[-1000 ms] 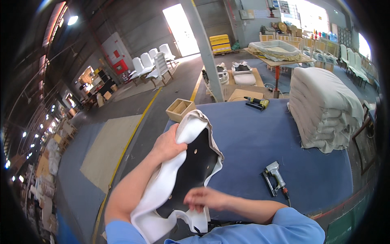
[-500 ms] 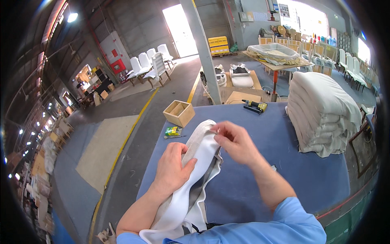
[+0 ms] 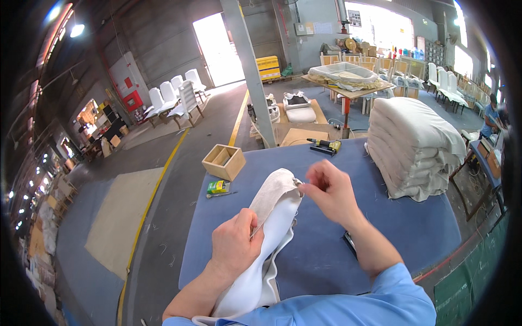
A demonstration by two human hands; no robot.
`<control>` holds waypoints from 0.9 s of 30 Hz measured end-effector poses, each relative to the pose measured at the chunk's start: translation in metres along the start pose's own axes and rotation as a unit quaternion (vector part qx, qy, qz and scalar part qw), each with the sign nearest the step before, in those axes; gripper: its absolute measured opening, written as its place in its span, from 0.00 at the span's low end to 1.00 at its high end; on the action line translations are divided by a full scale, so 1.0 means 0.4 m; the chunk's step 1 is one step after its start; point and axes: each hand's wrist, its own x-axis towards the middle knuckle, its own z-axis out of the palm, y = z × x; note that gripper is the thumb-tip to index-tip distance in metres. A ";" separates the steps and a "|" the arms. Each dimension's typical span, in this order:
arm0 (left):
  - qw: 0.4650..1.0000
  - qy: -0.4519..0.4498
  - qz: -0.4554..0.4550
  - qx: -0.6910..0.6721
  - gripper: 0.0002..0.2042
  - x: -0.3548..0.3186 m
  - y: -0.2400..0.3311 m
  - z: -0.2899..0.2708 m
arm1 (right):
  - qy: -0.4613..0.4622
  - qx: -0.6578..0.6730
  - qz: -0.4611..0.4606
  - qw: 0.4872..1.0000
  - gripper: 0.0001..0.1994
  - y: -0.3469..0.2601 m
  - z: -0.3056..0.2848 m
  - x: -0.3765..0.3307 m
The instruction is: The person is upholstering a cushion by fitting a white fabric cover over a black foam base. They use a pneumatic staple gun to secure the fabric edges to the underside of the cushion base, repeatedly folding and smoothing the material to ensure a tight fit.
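A white upholstered seat panel (image 3: 269,228) stands on edge on the blue-covered table (image 3: 418,228), leaning toward me. My left hand (image 3: 235,243) grips its left side near the middle, thumb on the fabric. At the panel's top edge my right hand (image 3: 328,191) pinches the fabric with its fingertips. My right forearm hides most of a staple gun (image 3: 349,243), which lies flat on the blue cover.
A stack of white cushions (image 3: 416,146) stands at the table's right. A small wooden box (image 3: 223,161), a green packet (image 3: 218,187) and a yellow power tool (image 3: 325,145) lie at the far edge. A grey pillar (image 3: 251,76) rises behind. White chairs stand at the back.
I turned the panel from lying with its black underside up to standing on edge. My right hand rose from its near end to the top edge.
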 end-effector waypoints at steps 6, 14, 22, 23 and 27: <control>0.998 0.021 0.029 -0.049 0.09 -0.001 -0.035 -0.008 | -0.228 0.398 0.331 0.825 0.17 -0.095 0.090 -0.115; 0.988 0.027 0.131 -0.076 0.08 0.002 -0.053 -0.011 | -0.214 0.322 0.458 0.801 0.30 -0.145 0.152 -0.027; 0.968 0.040 0.220 -0.117 0.09 -0.001 -0.094 -0.006 | -0.142 0.264 0.477 0.826 0.32 -0.141 0.195 -0.002; 0.964 0.045 0.231 -0.120 0.09 0.000 -0.096 -0.005 | -0.139 0.255 0.478 0.829 0.31 -0.146 0.199 0.003; 0.953 0.043 0.267 -0.135 0.09 -0.006 -0.111 0.006 | -0.134 0.204 0.484 0.840 0.30 -0.146 0.222 0.022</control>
